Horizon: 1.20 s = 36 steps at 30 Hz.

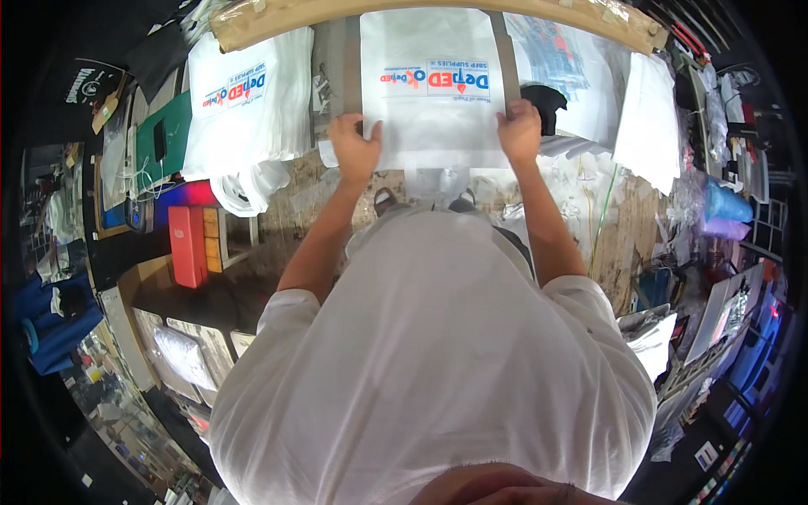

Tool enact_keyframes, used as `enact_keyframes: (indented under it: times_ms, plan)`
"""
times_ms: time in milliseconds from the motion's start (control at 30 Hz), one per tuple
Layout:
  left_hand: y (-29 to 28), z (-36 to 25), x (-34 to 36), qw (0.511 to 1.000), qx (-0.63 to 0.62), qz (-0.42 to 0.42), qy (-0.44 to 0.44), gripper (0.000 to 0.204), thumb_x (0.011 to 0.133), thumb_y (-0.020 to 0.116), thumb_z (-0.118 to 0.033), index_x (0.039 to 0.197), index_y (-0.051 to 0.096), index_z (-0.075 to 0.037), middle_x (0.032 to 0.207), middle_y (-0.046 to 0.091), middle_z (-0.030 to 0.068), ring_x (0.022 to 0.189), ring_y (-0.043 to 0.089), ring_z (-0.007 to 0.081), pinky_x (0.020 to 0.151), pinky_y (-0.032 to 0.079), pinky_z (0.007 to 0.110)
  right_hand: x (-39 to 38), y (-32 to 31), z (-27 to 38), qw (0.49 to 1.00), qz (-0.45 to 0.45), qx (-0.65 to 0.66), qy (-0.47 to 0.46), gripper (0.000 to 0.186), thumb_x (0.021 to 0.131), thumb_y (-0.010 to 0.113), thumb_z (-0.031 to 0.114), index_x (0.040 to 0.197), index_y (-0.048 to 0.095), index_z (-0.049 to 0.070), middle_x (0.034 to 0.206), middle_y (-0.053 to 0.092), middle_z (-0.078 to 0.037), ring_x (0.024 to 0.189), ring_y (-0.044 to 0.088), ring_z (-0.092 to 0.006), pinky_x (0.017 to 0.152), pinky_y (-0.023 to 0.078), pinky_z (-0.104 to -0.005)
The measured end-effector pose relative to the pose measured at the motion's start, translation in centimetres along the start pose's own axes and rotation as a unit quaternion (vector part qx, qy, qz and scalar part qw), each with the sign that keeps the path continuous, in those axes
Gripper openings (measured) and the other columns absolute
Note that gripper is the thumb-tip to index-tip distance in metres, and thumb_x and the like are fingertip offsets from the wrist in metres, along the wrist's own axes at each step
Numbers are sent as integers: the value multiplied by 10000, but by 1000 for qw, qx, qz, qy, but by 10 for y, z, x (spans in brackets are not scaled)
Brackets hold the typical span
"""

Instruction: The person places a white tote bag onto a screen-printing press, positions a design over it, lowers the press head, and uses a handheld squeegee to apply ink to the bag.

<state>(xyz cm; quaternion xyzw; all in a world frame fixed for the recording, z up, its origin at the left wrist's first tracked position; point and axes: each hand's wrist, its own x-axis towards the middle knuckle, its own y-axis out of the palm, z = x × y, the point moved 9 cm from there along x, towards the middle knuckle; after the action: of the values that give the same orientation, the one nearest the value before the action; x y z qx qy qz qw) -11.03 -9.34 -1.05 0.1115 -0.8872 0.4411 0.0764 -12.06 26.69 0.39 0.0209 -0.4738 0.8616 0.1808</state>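
A white bag [429, 126] with blue and red print lies flat on a grey-brown board [341, 63] in front of me. At its left edge, near the close end, my left hand [355, 151] has its thumb on the bag and its fingers curled. My right hand [519, 135] is closed at the opposite edge, fingers bent over the side. Both hands appear to grip the bag's edges, though the fingertips are partly hidden. A stack of similar white printed bags [252, 114] sits to the left. Just beyond my right hand is a black cloth-like thing [547, 105].
A long brown taped beam [438, 12] crosses the far side. More white bags [652, 118] lie at the right, some under clear plastic. To the left are a green board [168, 139] with a dark phone-like object, and a red box [187, 246]. Plastic scraps litter the floor.
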Motion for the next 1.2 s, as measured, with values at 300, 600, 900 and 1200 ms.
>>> enact_keyframes:
  times_ms: [300, 600, 900, 1200]
  plan:
    - [63, -90, -25, 978, 78, 91, 174, 880, 925, 589, -553, 1541, 279, -6, 1622, 143, 258, 1486, 131, 480, 1202, 108, 603, -47, 42, 53, 975, 15, -56, -216, 804, 919, 653, 443, 1467, 370, -73, 1542, 315, -297, 1438, 259, -493, 1178, 243, -561]
    - [72, -80, -24, 979, 89, 111, 147, 900, 930, 554, -588, 1553, 258, -9, 1620, 162, 265, 1500, 128, 458, 1212, 83, 580, -42, 48, 45, 976, 47, -74, -202, 852, 933, 603, 502, 1482, 334, -92, 1572, 277, -278, 1455, 241, -470, 1194, 209, -541]
    - [68, -81, -24, 980, 79, 111, 144, 891, 927, 559, -583, 1542, 277, -4, 1603, 200, 268, 1491, 152, 461, 1210, 87, 583, -38, 47, 46, 974, 52, -86, -203, 856, 931, 598, 514, 1494, 328, -72, 1582, 282, -246, 1443, 259, -455, 1183, 221, -537]
    - [67, -83, -24, 981, 80, 108, 143, 899, 920, 572, -581, 1529, 284, 15, 1594, 196, 287, 1488, 148, 471, 1206, 99, 587, -40, 46, 50, 971, 52, -98, -210, 837, 925, 600, 518, 1513, 338, -18, 1599, 267, -215, 1445, 253, -456, 1184, 216, -547]
